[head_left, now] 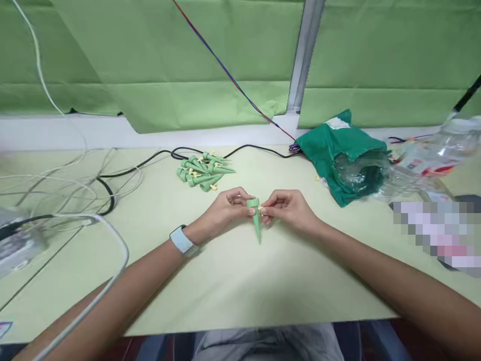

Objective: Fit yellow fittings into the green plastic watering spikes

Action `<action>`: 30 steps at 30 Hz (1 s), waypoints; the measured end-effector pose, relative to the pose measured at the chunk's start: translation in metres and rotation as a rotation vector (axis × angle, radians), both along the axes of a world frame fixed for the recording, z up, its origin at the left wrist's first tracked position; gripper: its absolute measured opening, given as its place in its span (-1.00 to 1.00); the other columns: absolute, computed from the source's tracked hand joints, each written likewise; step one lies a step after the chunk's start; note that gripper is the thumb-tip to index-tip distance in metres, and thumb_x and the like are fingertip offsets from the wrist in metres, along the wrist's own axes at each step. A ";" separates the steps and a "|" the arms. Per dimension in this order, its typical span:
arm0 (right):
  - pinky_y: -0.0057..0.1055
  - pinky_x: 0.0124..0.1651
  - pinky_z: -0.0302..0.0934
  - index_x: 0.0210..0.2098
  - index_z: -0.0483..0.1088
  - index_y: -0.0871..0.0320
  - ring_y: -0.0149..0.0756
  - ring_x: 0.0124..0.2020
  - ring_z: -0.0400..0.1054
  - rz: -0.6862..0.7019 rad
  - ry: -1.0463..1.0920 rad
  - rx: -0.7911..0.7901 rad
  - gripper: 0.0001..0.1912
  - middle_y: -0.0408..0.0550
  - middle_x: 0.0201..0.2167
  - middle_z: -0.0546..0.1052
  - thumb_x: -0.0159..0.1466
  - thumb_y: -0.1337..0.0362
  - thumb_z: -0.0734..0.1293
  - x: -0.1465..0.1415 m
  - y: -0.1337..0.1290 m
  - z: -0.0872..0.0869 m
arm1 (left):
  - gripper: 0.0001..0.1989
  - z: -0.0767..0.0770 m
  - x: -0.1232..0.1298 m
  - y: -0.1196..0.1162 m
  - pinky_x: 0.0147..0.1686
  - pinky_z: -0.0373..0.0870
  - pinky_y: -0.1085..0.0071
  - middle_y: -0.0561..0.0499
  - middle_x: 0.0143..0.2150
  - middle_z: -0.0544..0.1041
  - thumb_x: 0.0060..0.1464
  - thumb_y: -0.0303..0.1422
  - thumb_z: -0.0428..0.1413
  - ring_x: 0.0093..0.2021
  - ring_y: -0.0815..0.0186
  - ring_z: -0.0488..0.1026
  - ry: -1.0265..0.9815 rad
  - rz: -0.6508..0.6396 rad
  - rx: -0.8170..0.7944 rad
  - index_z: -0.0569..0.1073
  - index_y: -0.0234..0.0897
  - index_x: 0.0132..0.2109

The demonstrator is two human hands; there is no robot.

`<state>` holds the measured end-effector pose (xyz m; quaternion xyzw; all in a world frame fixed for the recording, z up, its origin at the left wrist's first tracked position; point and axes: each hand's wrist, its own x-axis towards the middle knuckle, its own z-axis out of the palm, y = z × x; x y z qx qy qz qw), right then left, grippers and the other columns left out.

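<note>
Pinching a green watering spike (256, 222) just under its wide cap, the left hand (230, 204) points toward two o'clock in the head view; the right hand (288, 206), angled toward ten, pinches the small yellow valve (261, 211) at its side. The spike tapers toward six o'clock, just below the view's centre.

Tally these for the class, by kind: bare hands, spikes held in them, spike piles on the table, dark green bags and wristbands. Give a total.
Left hand and right hand: 2 hands
Held spike: 1
Spike pile: 1
Bag: 1
Wristband: 1
Total: 6
Spikes in the pile overlap too much to count surely.
</note>
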<state>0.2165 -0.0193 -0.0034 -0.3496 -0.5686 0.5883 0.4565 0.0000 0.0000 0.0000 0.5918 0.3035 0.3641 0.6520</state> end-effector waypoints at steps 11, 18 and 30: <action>-0.41 -0.44 0.32 -0.37 0.47 0.19 -0.33 -0.53 0.43 -0.043 -0.211 0.125 -0.63 -0.09 -0.52 0.55 0.13 0.00 0.52 0.003 0.001 0.002 | -0.77 0.003 0.008 0.001 -0.23 0.45 0.37 0.01 -0.34 0.54 0.07 -0.38 0.32 -0.31 0.35 0.50 -0.007 -0.031 -0.060 0.48 -0.31 -0.16; -0.37 -0.36 0.10 -0.18 0.52 0.19 -0.17 -0.31 0.44 -0.676 -1.324 0.496 -0.70 0.08 -0.24 0.56 0.37 0.13 0.23 0.065 0.031 0.009 | -0.73 0.004 0.003 0.006 -0.17 0.52 0.25 0.05 -0.30 0.52 0.11 -0.37 0.29 -0.26 0.27 0.57 -0.090 -0.015 -0.136 0.39 -0.22 -0.09; -0.33 -0.29 0.16 -0.07 0.51 0.21 -0.04 -0.20 0.48 -0.702 -1.739 0.301 -0.70 0.19 -0.09 0.49 0.37 0.28 0.18 0.096 0.048 0.002 | -0.64 0.002 -0.002 0.010 -0.13 0.48 0.28 0.10 -0.31 0.50 0.07 -0.40 0.31 -0.29 0.30 0.58 -0.101 0.062 -0.145 0.40 -0.19 -0.01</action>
